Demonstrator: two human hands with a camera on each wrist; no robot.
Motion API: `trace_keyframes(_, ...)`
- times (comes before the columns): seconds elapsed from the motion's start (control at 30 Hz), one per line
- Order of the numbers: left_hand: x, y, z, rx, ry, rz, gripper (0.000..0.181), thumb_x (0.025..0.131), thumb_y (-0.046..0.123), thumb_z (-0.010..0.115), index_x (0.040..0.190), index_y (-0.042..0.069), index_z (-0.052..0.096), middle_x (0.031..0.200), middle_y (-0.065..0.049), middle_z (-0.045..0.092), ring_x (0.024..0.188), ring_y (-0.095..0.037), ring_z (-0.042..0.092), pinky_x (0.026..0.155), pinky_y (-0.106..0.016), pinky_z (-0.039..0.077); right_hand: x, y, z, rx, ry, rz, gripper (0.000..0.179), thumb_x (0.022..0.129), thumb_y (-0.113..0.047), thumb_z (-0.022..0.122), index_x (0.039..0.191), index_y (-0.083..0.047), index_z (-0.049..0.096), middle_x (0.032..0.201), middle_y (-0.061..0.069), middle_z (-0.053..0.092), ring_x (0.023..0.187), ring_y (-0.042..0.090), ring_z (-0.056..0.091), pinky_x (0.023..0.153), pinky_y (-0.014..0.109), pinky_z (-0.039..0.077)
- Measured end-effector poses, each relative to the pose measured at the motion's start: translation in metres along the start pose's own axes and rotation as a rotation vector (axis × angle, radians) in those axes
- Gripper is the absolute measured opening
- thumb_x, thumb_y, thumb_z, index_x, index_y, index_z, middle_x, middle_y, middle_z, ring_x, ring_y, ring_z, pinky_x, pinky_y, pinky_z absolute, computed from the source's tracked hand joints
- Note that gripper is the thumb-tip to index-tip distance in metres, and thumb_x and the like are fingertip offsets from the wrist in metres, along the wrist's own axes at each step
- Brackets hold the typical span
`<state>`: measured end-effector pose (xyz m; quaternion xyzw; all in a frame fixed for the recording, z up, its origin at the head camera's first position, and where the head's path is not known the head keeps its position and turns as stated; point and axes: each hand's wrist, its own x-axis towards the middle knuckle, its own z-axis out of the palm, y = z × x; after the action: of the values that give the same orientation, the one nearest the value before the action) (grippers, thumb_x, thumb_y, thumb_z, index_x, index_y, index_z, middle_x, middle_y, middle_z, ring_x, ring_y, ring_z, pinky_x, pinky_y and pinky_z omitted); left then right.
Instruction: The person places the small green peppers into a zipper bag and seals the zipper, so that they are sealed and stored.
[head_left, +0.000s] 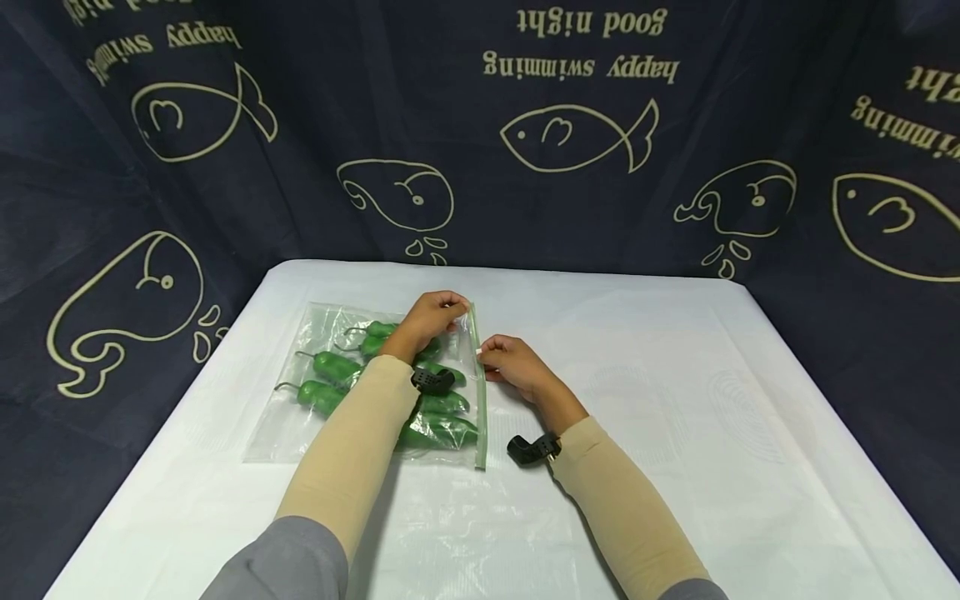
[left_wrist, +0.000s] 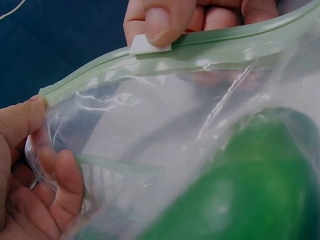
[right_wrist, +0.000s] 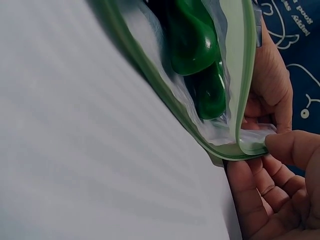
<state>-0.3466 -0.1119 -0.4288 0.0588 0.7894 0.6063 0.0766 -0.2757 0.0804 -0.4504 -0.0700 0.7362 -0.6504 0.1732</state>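
Observation:
A clear zip bag [head_left: 273,437] lies on the table with several green peppers [head_left: 337,367] inside. Its mouth, edged by a pale green zip strip [head_left: 481,429], faces right. My left hand [head_left: 433,318] pinches the far corner of that mouth. Thumb and fingers of my right hand [head_left: 513,362] grip the strip a little nearer to me. In the left wrist view, the right thumb presses a white slider [left_wrist: 149,46] on the strip. The right wrist view shows the mouth gaping, with peppers [right_wrist: 195,40] visible between its two edges; the slider is hidden there.
A white cloth covers the table [head_left: 675,467]. Behind it hangs a dark blue curtain [head_left: 465,100] printed with fish, whales and lettering. Black wrist cameras sit on both forearms, the left one [head_left: 432,381] over the bag.

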Motion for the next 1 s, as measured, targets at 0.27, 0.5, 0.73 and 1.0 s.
trace_keyframes(0.27,-0.0004,0.0001,0.0008,-0.006,0.003,-0.006,0.016,0.098,0.017,0.063,0.104,0.004,0.072,0.097,-0.004,0.059,0.079,-0.015,0.055,0.067,-0.025,0.052,-0.0026,-0.0006,0.0003,-0.004,-0.004,0.001,0.01,0.093,-0.007,0.06,0.097,0.001,0.062,0.092,0.007,0.06,0.083,0.016,0.059,0.074,0.028,0.057)
trace_keyframes(0.5,-0.0011,0.0003,0.0002,-0.005,0.002,-0.003,0.017,0.098,0.018,0.064,0.104,0.004,0.072,0.098,-0.004,0.059,0.079,-0.016,0.055,0.067,-0.026,0.052,-0.0037,-0.0005,0.0007,-0.02,-0.003,-0.002,0.01,0.093,-0.008,0.06,0.097,0.001,0.062,0.093,0.007,0.06,0.084,0.016,0.059,0.075,0.029,0.057)
trace_keyframes(0.73,-0.0014,0.0005,-0.0003,-0.018,0.001,-0.024,0.017,0.098,0.017,0.063,0.105,0.004,0.072,0.1,-0.004,0.059,0.081,-0.016,0.055,0.068,-0.026,0.053,-0.0048,-0.0001,0.0016,-0.028,-0.006,0.0,0.011,0.094,-0.008,0.06,0.098,0.002,0.062,0.092,0.007,0.06,0.083,0.016,0.059,0.073,0.028,0.056)
trace_keyframes(1.0,-0.0015,0.0023,-0.0003,-0.022,0.004,-0.019,0.017,0.098,0.017,0.063,0.105,0.004,0.071,0.102,-0.005,0.06,0.084,-0.016,0.055,0.069,-0.025,0.053,-0.0065,-0.0004,0.0024,-0.033,-0.006,0.003,0.011,0.094,-0.008,0.06,0.098,0.002,0.062,0.092,0.007,0.061,0.081,0.016,0.06,0.074,0.028,0.057)
